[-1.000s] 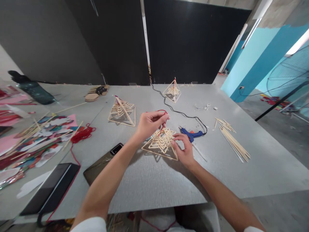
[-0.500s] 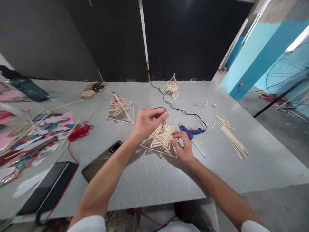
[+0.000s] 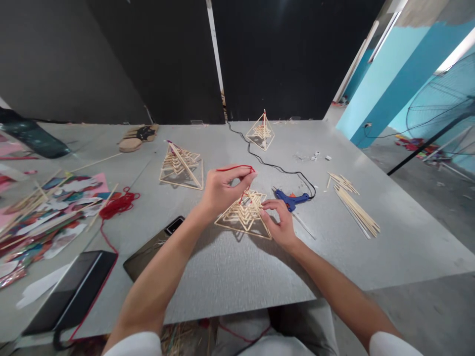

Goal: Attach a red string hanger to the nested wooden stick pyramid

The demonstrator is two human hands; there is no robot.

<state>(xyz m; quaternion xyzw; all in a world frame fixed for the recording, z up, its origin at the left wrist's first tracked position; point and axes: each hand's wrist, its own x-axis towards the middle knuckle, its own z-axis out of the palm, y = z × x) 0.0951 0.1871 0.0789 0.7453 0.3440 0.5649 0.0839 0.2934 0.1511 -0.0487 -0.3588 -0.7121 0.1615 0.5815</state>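
My left hand [image 3: 226,190] is closed in a pinch on a red string [image 3: 237,168] above a wooden stick frame [image 3: 243,217]. The string hangs from the fingertips down into the nested triangles of the frame. My right hand [image 3: 280,222] grips the frame's right side between thumb and fingers. The frame rests on the grey table. A blue glue gun [image 3: 292,199] with a black cord lies just right of my right hand.
Two more stick frames stand behind, one at the left [image 3: 181,165], one farther back [image 3: 262,131]. Loose sticks [image 3: 356,210] lie right. Red yarn [image 3: 118,203], a dark phone [image 3: 148,252], a black case [image 3: 70,291] and paper scraps [image 3: 55,212] lie left.
The whole view has shifted slightly. My left hand has dipped a little closer to the frame with the string still pinched. My right hand keeps its place on the frame.
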